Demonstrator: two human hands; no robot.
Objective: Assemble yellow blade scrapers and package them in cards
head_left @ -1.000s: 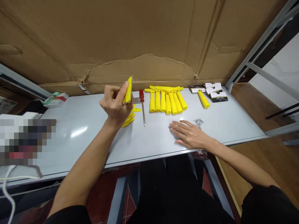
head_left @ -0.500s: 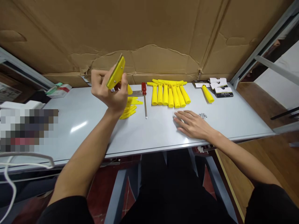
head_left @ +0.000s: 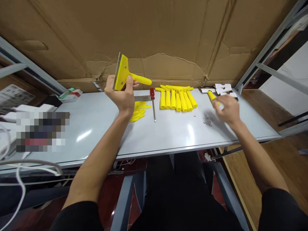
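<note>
My left hand (head_left: 122,96) is raised above the table, closed round a yellow scraper (head_left: 122,72). The scraper's blade edge faces left, two screws show on its head, and its handle points right. At the right, my right hand (head_left: 228,109) has its fingers closed on the near end of a yellow handle (head_left: 211,95); motion blurs them slightly. A pile of small screws (head_left: 208,121) lies left of that hand, with one loose screw (head_left: 194,115) apart from it. Several yellow scraper handles (head_left: 178,101) lie in a row at mid-table.
A red-handled screwdriver (head_left: 153,104) lies beside flat yellow plates (head_left: 137,115) and metal strips (head_left: 141,98). Black and white cards (head_left: 225,88) are at the back right. Cardboard (head_left: 154,38) stands behind the table (head_left: 96,128). White cables (head_left: 20,179) hang at the left.
My right hand has lifted off the tabletop by the screws and moved right to the lone handle. The scraper in my left hand has turned, so its handle now shows pointing right.
</note>
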